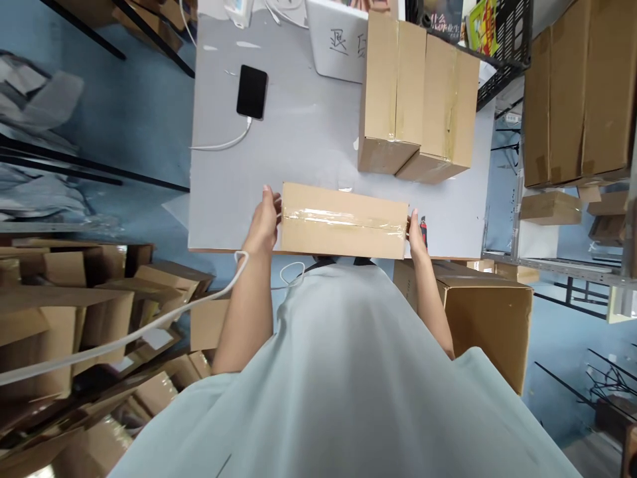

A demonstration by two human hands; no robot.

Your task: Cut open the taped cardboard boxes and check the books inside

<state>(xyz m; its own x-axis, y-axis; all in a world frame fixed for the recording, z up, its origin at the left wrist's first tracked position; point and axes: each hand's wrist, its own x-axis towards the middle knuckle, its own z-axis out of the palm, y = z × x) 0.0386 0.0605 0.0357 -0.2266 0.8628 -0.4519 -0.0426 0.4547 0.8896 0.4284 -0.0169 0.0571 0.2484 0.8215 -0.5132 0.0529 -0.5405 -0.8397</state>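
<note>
Between my two hands is a long cardboard box (344,222), taped along its top, at the table's front edge. My left hand (266,220) is pressed on its left end, and my right hand (416,232) is on its right end. The fingers of both are partly hidden behind the box's ends. A red and black cutter (423,231) lies just right of my right hand. Two taller taped boxes, one on the left (393,86) and one on the right (448,99), stand side by side farther back on the grey table (293,126).
A black phone (252,91) with a white cable lies at the back left. Behind the boxes are a white foam lid (338,40) and a black crate (510,33). An open carton (488,312) stands below the table at the right; several cartons (99,318) fill the lower left.
</note>
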